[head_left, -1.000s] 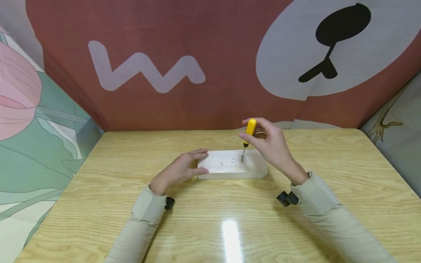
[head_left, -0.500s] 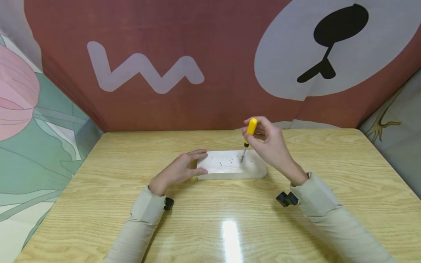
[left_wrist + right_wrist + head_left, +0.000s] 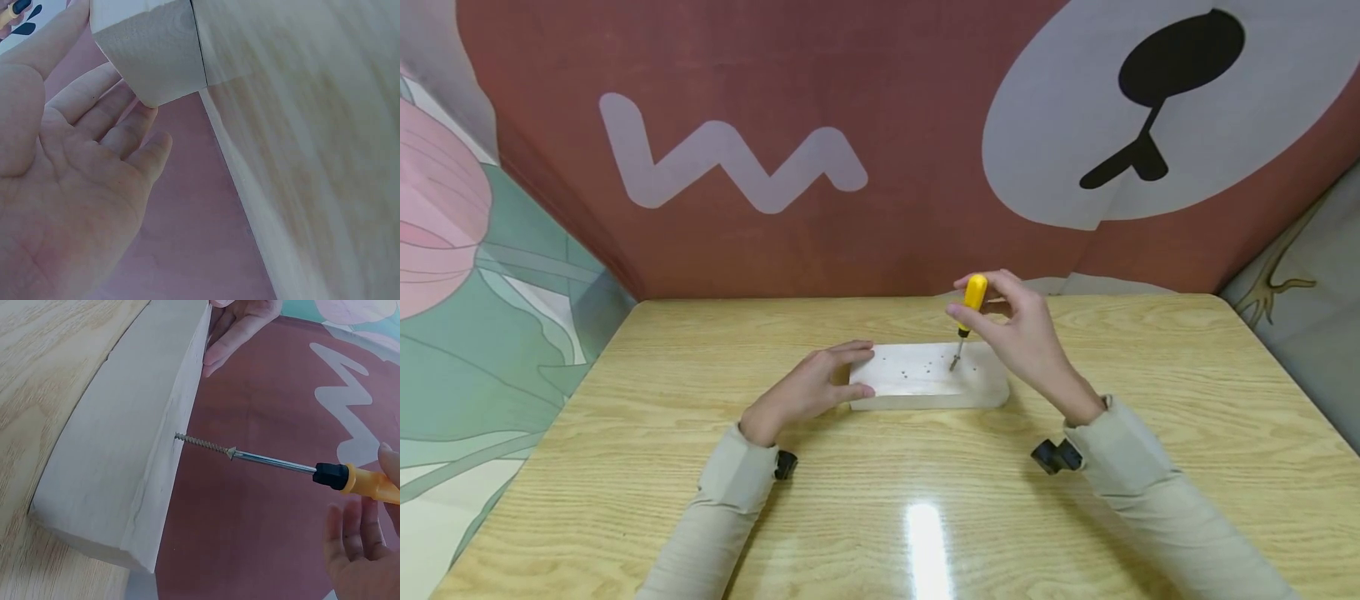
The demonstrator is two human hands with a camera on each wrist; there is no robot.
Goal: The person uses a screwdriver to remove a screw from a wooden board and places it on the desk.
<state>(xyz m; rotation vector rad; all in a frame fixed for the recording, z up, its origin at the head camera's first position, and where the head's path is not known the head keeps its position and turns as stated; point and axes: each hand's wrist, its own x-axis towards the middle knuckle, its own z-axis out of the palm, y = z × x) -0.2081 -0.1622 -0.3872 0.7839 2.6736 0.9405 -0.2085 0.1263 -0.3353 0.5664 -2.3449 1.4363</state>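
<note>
A pale wooden block [image 3: 925, 402] with small holes in its top lies flat on the table. My left hand [image 3: 805, 385] holds its left end, thumb along the near edge and fingers at the far edge. Above the block's right half, my right hand [image 3: 1022, 327] pinches the yellow handle of a screwdriver [image 3: 975, 292] between thumb and fingers. In the right wrist view, the screwdriver's metal shaft meets the head of a threaded screw [image 3: 206, 445]. That screw stands with its point in the block's top and most of its thread exposed, leaning slightly.
The wood-grain table [image 3: 820, 517] stretches around the block on all sides. Behind it rises a reddish-brown printed backdrop [image 3: 917, 242], with a floral panel [image 3: 460, 358] at the left. Small black wrist cameras hang under both cuffs.
My right hand and the screwdriver shift slightly, with the handle leaning a little more to the right than a second ago. My left hand and the block stay in place.
</note>
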